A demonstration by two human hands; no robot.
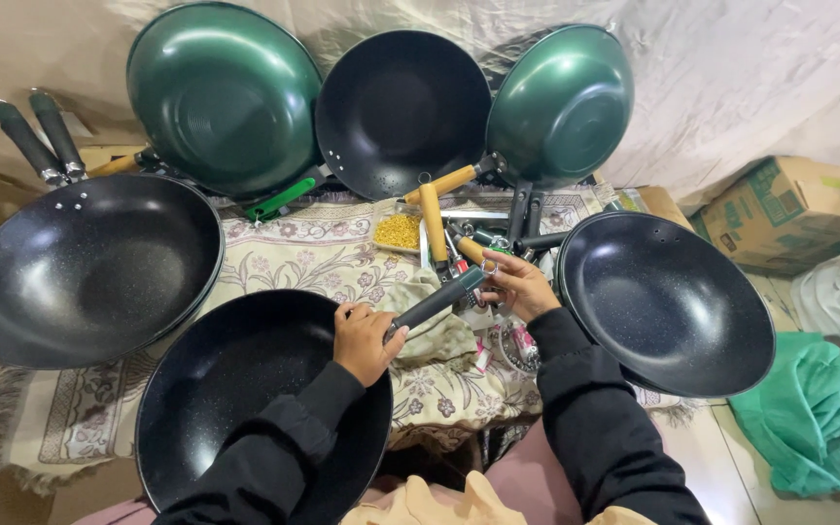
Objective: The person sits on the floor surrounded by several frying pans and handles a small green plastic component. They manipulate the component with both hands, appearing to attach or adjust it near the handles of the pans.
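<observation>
A black wok-shaped pan (pixel 235 389) lies in front of me on a floral cloth (pixel 313 258). My left hand (pixel 367 340) grips the pan where its dark grey handle (pixel 437 299) joins the rim. My right hand (pixel 517 284) pinches the far end of that handle, by a small metal ring. Both arms wear black sleeves.
Other pans ring the cloth: black ones at left (pixel 85 267), back centre (pixel 401 112) and right (pixel 668 301), green ones at back left (pixel 226 92) and back right (pixel 561 102). Loose handles (pixel 435 224) and a heap of small yellow pieces (pixel 398 230) lie between. A cardboard box (pixel 789 209) and green bag (pixel 809 413) sit right.
</observation>
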